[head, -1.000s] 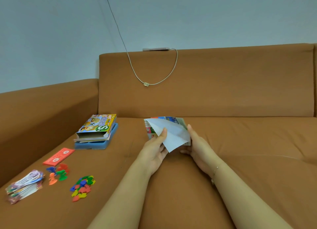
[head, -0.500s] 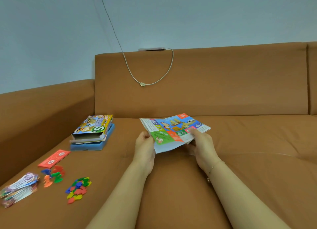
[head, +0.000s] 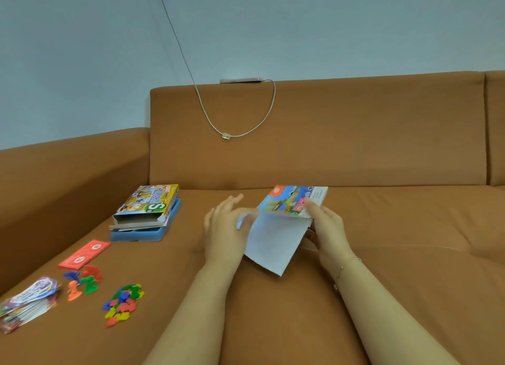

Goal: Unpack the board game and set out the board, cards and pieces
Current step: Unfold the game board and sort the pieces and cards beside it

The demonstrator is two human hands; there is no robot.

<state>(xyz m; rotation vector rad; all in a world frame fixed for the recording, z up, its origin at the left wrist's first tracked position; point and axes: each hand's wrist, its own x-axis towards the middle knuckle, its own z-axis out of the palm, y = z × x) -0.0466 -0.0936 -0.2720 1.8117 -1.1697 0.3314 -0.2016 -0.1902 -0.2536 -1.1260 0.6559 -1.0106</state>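
Observation:
A folded paper game board (head: 276, 239), colourful on its printed side and white on the back, hangs partly unfolded above the sofa seat. My right hand (head: 326, 228) pinches its right edge, thumb on the printed face. My left hand (head: 225, 225) is at the white flap's left edge with fingers spread and blurred; whether it holds the paper is unclear. The game box (head: 147, 206) lies on its blue tray (head: 142, 233) at the left. Nearer lie a red card (head: 84, 254), a stack of cards (head: 27, 304), several pawns (head: 83, 280) and a heap of small coloured pieces (head: 123, 303).
Everything lies on a brown sofa seat (head: 382, 255) with a backrest behind and an armrest at the left. A charging cable (head: 226, 136) hangs over the backrest from a phone (head: 240, 80) on top of it.
The board has shifted right and a white flap has dropped down. My left hand has let go of the left corner and opened its fingers.

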